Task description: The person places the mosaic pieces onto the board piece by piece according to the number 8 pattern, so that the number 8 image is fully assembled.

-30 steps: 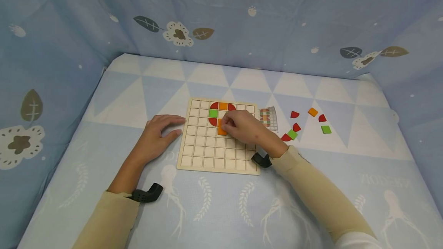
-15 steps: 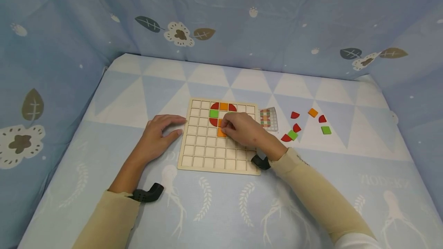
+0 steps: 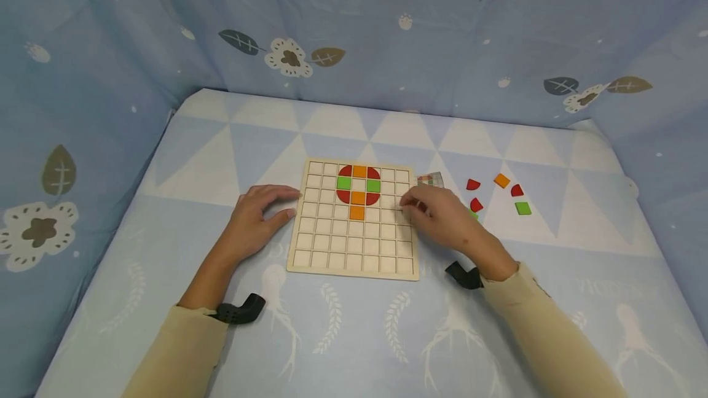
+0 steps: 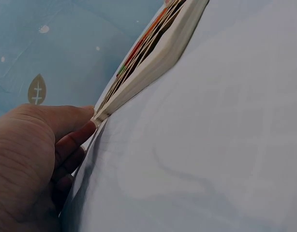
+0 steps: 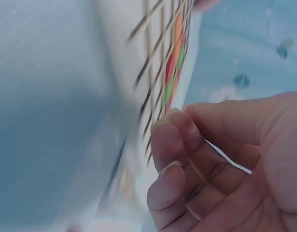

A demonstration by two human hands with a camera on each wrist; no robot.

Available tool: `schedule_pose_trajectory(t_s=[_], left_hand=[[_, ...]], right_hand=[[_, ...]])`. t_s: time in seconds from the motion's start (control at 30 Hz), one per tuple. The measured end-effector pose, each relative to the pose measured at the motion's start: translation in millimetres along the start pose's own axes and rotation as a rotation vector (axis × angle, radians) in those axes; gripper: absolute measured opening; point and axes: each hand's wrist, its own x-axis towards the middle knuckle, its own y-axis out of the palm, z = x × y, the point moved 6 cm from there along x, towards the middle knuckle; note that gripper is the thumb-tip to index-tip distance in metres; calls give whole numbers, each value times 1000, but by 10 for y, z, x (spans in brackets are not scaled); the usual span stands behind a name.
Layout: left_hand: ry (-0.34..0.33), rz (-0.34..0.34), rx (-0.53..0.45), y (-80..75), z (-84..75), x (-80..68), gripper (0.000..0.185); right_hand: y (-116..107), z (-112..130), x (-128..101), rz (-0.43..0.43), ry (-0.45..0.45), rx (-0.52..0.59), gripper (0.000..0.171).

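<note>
A wooden grid board (image 3: 354, 244) lies on the blue cloth. In its upper middle sit red quarter-circle, green square and orange square tiles in a ring, with one more orange tile (image 3: 357, 212) just below. My left hand (image 3: 287, 201) rests flat beside the board, fingertips touching its left edge (image 4: 148, 67). My right hand (image 3: 412, 204) hovers over the board's right edge with loosely curled fingers (image 5: 177, 145) that hold nothing. It hides part of a small pattern card (image 3: 433, 179).
Loose tiles lie right of the board: red pieces (image 3: 472, 184) (image 3: 517, 190) (image 3: 476, 204), an orange square (image 3: 501, 180), a green square (image 3: 522, 207). Patterned blue fabric walls (image 3: 387, 48) close in the back and both sides.
My right hand has let go of the orange tile, which now sits in its cell, and has moved right to the board's edge. The left hand has stayed in place.
</note>
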Motion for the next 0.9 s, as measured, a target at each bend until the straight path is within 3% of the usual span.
schedule_pose_trajectory(t_s=[0.1, 0.2, 0.33, 0.43, 0.63, 0.9], left_hand=[[6, -3, 4, -7, -9, -5, 34], [8, -5, 5, -29, -14, -12, 34], [8, -1, 6, -53, -6, -13, 35], [6, -2, 5, -61, 3, -13, 36], [-8, 0, -21, -43, 8, -15, 36], [-3, 3, -20, -9, -24, -7, 36]], right_hand=[[-172, -213, -223, -24, 37, -37, 15], [-282, -417, -404, -33, 144, -88, 13], [-311, -619, -554, -30, 317, -114, 12], [-280, -670, -585, -31, 391, -111, 15], [-211, -662, -549, -23, 472, -135, 24], [-219, -697, -618, -14, 439, -117, 21]])
